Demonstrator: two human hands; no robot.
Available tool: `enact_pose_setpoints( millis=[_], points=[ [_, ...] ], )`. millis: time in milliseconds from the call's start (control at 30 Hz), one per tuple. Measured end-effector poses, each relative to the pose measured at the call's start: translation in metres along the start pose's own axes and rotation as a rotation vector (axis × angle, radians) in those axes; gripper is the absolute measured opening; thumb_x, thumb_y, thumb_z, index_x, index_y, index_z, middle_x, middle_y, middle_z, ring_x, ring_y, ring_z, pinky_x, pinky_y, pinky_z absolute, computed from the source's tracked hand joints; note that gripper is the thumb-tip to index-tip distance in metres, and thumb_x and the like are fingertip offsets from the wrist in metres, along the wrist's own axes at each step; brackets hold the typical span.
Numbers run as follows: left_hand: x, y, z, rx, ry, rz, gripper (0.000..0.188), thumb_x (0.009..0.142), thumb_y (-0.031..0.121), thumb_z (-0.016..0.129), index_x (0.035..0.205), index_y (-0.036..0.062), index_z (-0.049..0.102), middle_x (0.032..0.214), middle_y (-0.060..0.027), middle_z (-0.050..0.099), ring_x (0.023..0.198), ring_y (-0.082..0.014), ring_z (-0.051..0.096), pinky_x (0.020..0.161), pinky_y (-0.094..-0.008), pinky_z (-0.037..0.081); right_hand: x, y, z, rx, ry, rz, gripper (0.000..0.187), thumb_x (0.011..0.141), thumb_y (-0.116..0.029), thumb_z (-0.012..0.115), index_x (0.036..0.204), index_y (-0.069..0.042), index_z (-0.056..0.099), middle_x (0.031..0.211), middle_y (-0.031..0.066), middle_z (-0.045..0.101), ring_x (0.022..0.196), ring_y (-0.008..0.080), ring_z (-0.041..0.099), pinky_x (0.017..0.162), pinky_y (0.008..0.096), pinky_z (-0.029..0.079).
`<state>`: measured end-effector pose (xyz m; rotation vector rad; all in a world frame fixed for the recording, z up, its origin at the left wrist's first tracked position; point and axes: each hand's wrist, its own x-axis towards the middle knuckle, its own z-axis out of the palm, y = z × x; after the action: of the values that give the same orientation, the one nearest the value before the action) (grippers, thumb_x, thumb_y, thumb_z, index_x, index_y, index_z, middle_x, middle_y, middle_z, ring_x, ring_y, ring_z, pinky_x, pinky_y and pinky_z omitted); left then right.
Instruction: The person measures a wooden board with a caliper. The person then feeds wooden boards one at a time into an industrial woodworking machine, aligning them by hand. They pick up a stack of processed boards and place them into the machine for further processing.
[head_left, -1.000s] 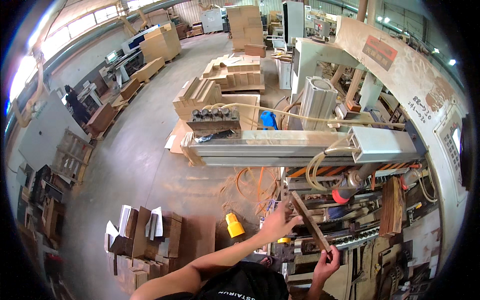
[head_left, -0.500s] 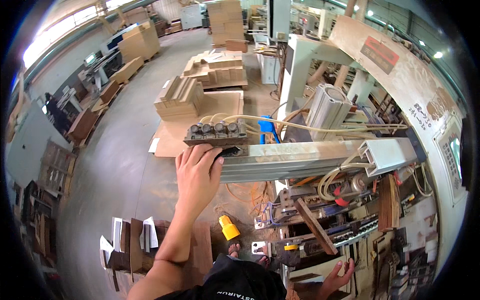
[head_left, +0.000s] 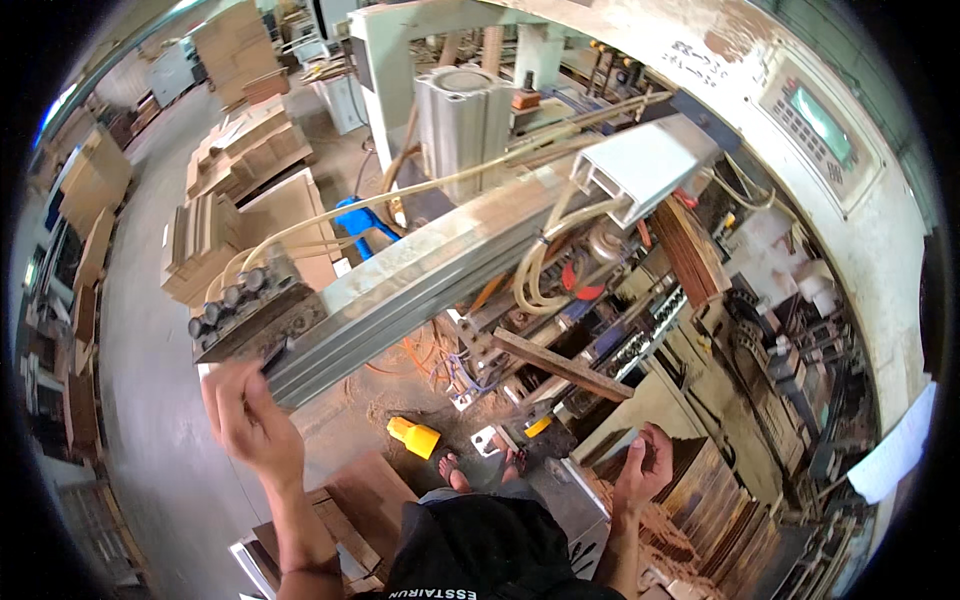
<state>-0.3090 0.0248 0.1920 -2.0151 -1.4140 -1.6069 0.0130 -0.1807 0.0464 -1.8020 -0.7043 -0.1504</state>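
Observation:
My left hand [head_left: 248,420] is at the near left end of a long metal beam [head_left: 420,265], its fingers curled against a small black piece [head_left: 277,353]. The fingertips are partly hidden there. Just behind the hand, a valve block [head_left: 262,310] with several round dark fittings sits on the beam, pale hoses [head_left: 290,235] leading off it. My right hand [head_left: 645,468] hovers at the lower right above stacked wooden boards [head_left: 715,520]. Its fingers are loosely bent and apart, with nothing in them.
A control panel [head_left: 815,120] is on the machine at right. A wooden bar [head_left: 562,365] slants across the machinery. By my feet lies a yellow plastic piece [head_left: 413,437]. Board stacks [head_left: 245,150] stand on the floor at left. A blue air gun [head_left: 365,225] hangs behind the beam.
My view has turned to the right, so the beam now slants and the panel shows more fully. My left hand stays near the beam's end; my right hand has risen further into view.

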Motion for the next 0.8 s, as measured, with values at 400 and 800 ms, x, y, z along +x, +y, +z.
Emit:
enact_pose_setpoints(
  millis=[400,800],
  points=[
    [-0.129,0.106,0.075,-0.868,-1.413,0.047,0.010,0.084,0.010,0.060,0.091,0.0024,0.062,0.082,-0.0132,0.059,0.078,-0.0324,0.059,0.068,-0.0377,0.048,-0.040,-0.040,-0.010,0.565,-0.491,0.525,0.018,0.083,-0.008,0.066,0.097,0.002,0.063,0.092,0.0069,0.064,0.083,0.0104,0.059,0.074,0.0256,0.048],
    [-0.164,0.188,0.119,-0.826,-1.468,0.193,0.019,0.081,0.016,0.064,0.096,0.0038,0.064,0.090,-0.0146,0.064,0.081,-0.0321,0.062,0.072,-0.0394,0.049,-0.002,0.029,-0.068,0.293,-0.821,0.540,0.023,0.078,-0.017,0.071,0.097,-0.005,0.068,0.085,0.0050,0.068,0.074,0.0116,0.062,0.068,0.0266,0.049]
  ],
)
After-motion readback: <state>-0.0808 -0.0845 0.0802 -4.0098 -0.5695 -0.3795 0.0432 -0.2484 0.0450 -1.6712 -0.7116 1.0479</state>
